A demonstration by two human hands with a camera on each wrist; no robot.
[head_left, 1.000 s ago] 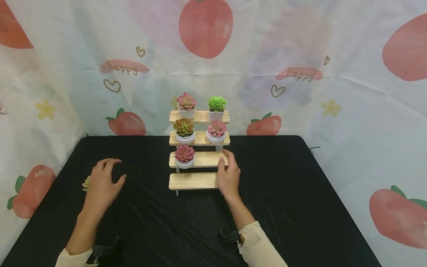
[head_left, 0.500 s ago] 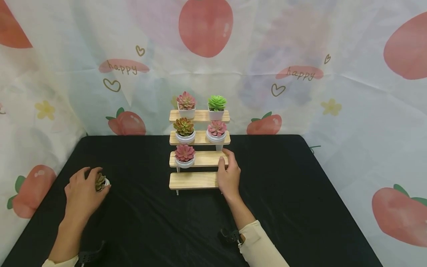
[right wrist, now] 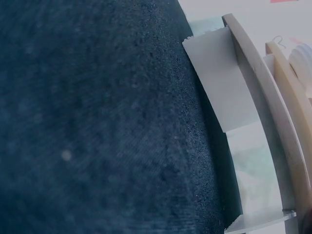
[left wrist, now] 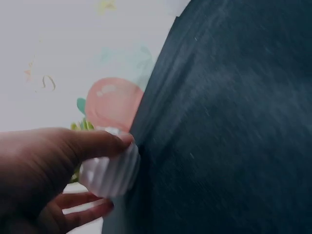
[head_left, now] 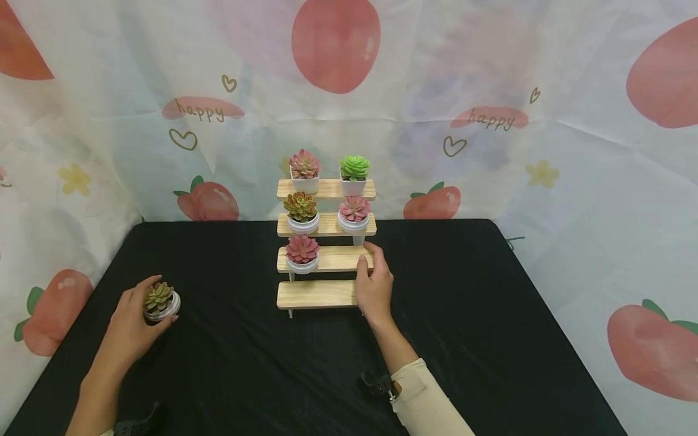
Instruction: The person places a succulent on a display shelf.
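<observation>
On the left of the black table, my left hand [head_left: 128,327] has its thumb and fingers round the white ribbed pot of a green-brown succulent [head_left: 159,298]. In the left wrist view the thumb lies on the side of the pot [left wrist: 114,170], other fingers beyond it. My right hand [head_left: 375,287] grips the right end of a tiered wooden plant stand [head_left: 316,295]. Pink succulents [head_left: 302,250] [head_left: 354,209] [head_left: 304,165], a reddish-green succulent [head_left: 300,208] and a bright green succulent [head_left: 355,169] stand on its upper three tiers. The right wrist view shows the stand's shelf edges [right wrist: 265,87], with the hand almost wholly out of frame.
A black cloth [head_left: 262,375] covers the table. Behind it and along both sides hangs a pale fabric backdrop [head_left: 403,72] printed with fruit, hearts and lettering. The lowest tier has bare wood left of my right hand.
My left hand has shifted left and toward me, turning round the potted succulent, which was mostly hidden behind it and now shows between thumb and fingers. The right hand stays on the stand.
</observation>
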